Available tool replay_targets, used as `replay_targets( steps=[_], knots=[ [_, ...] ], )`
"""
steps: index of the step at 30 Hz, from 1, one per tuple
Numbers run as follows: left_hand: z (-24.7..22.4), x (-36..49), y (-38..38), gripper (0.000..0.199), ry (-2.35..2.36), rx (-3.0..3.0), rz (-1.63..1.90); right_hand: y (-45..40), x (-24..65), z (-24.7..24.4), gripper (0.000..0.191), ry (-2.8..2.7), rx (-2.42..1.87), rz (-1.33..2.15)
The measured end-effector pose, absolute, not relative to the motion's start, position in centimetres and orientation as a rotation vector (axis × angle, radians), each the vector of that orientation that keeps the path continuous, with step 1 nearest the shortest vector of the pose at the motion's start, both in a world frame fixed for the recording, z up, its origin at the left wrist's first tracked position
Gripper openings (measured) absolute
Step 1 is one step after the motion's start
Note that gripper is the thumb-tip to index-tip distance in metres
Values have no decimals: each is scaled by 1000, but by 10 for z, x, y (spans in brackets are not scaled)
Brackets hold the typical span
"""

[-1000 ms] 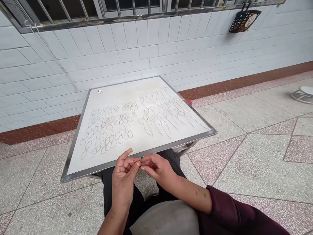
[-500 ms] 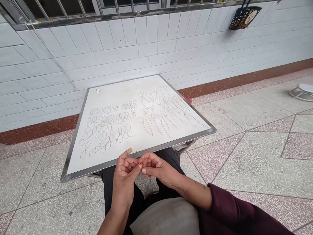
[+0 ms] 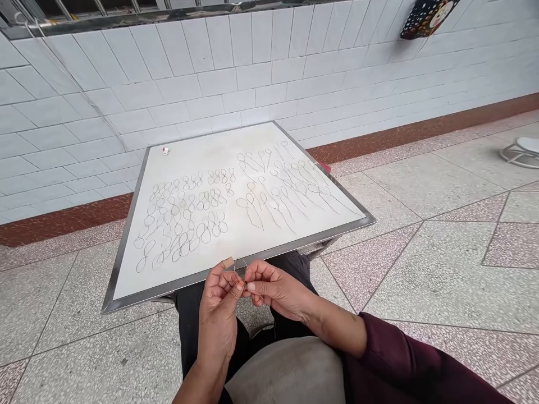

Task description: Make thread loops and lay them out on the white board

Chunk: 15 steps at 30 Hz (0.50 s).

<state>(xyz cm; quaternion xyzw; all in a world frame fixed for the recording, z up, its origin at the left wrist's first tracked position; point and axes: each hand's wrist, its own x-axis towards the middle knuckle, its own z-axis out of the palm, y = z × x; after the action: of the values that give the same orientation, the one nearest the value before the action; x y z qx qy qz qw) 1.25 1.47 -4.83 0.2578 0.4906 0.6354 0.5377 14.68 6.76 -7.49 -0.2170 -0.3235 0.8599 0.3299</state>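
Note:
My left hand point(image 3: 222, 303) and my right hand point(image 3: 273, 289) meet at the table's near edge, above my lap. Thumb and fingers of each are pinched on a thin strand point(image 3: 245, 265), wire or cord, whose end sticks up between them. The part between the fingertips is mostly hidden. A tan wrap covers one fingertip of the left hand. Beyond, on the white table point(image 3: 177, 163), lie rows of similar thin strands: figure-eight loops point(image 3: 184, 247) on the left and single loops with long tails point(image 3: 278, 205) on the right.
A small white and red object point(image 3: 165, 151) sits at the table's far left corner. The grey metal table rim point(image 3: 168, 293) runs just beyond my hands. Behind stands a white tiled wall point(image 3: 189, 95) with a hanging dotted bag point(image 3: 427, 19). A white stool point(image 3: 526, 148) is at far right.
Both hands have shifted slightly to the right, still pinching the strand. More of its end now shows above the fingers. The view has tilted down a little.

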Motion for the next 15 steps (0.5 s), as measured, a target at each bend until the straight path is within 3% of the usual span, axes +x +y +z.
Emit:
replay_targets(
  steps=[15],
  knots=[
    [-47,14,11,42,1097,557,1547,66,148,-71,34,-804,-575,2289]
  ],
)
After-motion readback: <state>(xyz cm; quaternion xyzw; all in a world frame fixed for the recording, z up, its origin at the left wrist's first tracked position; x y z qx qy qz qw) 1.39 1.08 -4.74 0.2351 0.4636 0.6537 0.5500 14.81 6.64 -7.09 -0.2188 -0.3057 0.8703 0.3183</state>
